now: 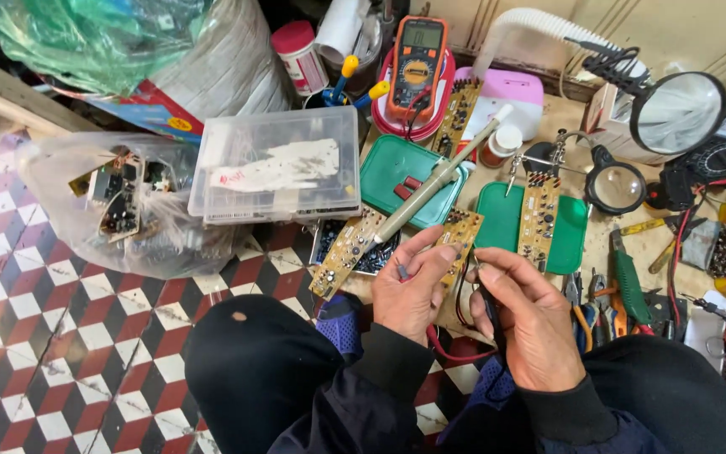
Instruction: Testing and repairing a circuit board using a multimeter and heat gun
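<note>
The left hand (409, 290) pinched a brown board (455, 240) at twelve o'clock of it, while the right hand (531, 324), at three o'clock, gripped a black probe (491, 307).

The left hand (409, 290) pinches a tan circuit board (457, 235) by its lower edge, grip closed. Just right of the board, the right hand (531, 324) holds a black probe (491, 307), its tip at the board. A red wire (451, 353) loops below the board. Behind it lies a green tray (497, 220).
</note>
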